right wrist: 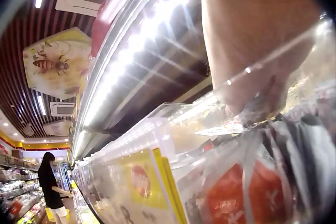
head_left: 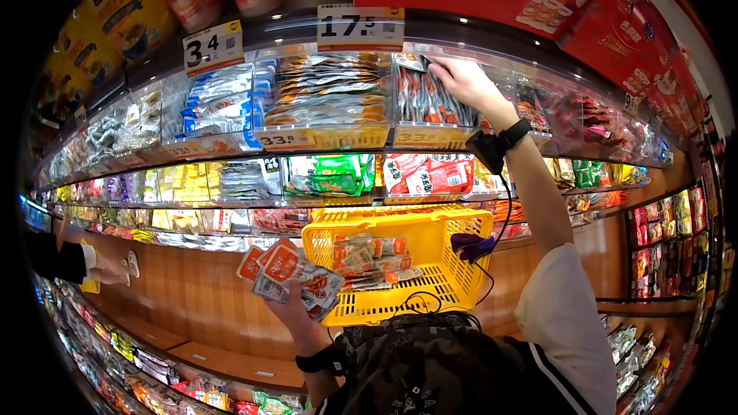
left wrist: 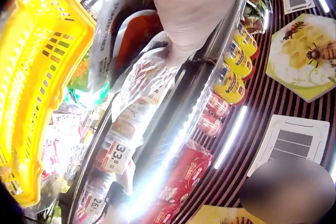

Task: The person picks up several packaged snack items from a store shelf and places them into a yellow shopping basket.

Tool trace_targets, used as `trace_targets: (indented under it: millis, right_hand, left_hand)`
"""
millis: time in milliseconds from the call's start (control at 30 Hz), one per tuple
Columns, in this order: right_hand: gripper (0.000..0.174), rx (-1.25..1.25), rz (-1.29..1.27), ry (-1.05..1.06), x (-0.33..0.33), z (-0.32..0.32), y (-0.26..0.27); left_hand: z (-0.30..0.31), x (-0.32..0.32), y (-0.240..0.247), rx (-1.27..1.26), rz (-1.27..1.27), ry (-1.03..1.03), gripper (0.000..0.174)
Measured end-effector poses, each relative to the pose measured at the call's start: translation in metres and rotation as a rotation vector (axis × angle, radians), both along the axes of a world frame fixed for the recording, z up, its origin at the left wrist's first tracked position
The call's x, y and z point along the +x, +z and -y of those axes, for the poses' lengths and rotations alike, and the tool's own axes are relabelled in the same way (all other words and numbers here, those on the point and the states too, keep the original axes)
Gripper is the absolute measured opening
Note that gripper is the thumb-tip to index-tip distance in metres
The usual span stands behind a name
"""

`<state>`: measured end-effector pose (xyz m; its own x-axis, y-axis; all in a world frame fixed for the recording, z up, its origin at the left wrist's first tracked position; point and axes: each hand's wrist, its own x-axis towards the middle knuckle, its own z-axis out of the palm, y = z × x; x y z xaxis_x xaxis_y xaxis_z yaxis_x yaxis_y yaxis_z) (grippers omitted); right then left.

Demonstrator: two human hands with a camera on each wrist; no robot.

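Note:
In the head view the left hand grips several flat grey-and-orange snack packets, fanned out left of the yellow basket. More packets of this look lie inside the basket. The right hand reaches into a clear shelf bin of upright grey-and-red packets, its fingertips at a packet at the top. In the right wrist view the fingers of the right hand pinch a clear-edged packet above the bin's packets. The left wrist view shows the left hand with packets beneath it.
Shelf bins of blue and brown packets stand left of the bin, with green packets below. Price signs hang along the upper ledge. A person in black stands farther along the aisle. A cable hangs from the right wrist.

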<state>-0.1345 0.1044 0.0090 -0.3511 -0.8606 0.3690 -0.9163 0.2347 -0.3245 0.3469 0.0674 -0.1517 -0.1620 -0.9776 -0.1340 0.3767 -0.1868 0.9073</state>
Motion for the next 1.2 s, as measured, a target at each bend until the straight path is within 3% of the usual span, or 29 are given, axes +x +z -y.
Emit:
trace_targets:
  millis: [200,233,400,467,533,633,667,733,767,800,833,867,967,1067,1133,1200]
  right_hand:
    - [0.042,-0.063,0.106,0.244,0.005,-0.002,-0.002]
    - [0.046,-0.042,0.235,0.225,0.010,-0.006,0.004]
    - [0.043,-0.136,0.190,0.221,0.015,-0.024,0.003]
    - [0.051,-0.089,0.253,0.285,0.019,-0.030,0.007]
    - [0.039,-0.123,0.281,0.314,0.031,-0.033,0.012]
    - [0.034,-0.335,0.157,0.284,0.075,-0.044,0.025]
    - [0.029,-0.420,0.225,0.281,0.094,-0.052,0.024]
    - [0.026,-0.362,0.522,0.228,0.140,-0.069,0.021]
    - [0.024,-0.373,0.458,0.407,0.144,-0.074,-0.001]
    - [0.036,-0.318,0.515,0.410,0.166,-0.080,-0.010]
    - [0.048,-0.148,0.853,0.227,0.198,-0.084,-0.005]
    - [0.054,-0.059,0.743,0.200,0.214,-0.087,-0.002]
    - [0.049,-0.171,0.697,0.104,0.230,-0.089,-0.037]
    - [0.038,-0.220,0.822,-0.022,0.226,-0.093,-0.057]
    - [0.025,-0.286,1.110,-0.086,0.223,-0.095,-0.057]
    - [0.018,-0.279,1.039,-0.060,0.216,-0.097,-0.055]
  left_hand:
    - [-0.005,-0.026,0.022,0.005,0.013,-0.172,0.066]
    - [-0.005,-0.034,0.033,0.004,0.011,-0.206,0.064]
    - [-0.010,-0.056,0.059,-0.051,-0.018,-0.322,0.065]
    - [-0.010,-0.064,0.064,-0.062,0.008,-0.395,0.064]
    - [-0.010,-0.076,0.069,-0.086,-0.018,-0.417,0.063]
    - [-0.016,-0.094,0.083,-0.041,-0.097,-0.442,0.059]
    - [-0.016,-0.099,0.087,-0.041,-0.100,-0.432,0.059]
    - [-0.016,-0.106,0.094,-0.022,-0.041,-0.473,0.061]
    - [-0.018,-0.112,0.100,0.036,-0.082,-0.432,0.067]
    - [-0.021,-0.116,0.100,0.037,-0.086,-0.424,0.067]
    - [-0.023,-0.120,0.100,0.043,-0.103,-0.371,0.069]
    - [-0.025,-0.124,0.099,0.048,-0.120,-0.325,0.071]
    - [-0.029,-0.128,0.088,-0.037,-0.076,-0.298,0.076]
    - [-0.032,-0.126,0.078,-0.067,-0.036,-0.336,0.076]
    - [-0.035,-0.124,0.088,0.015,-0.122,-0.358,0.073]
    - [-0.034,-0.123,0.090,0.017,-0.146,-0.375,0.068]
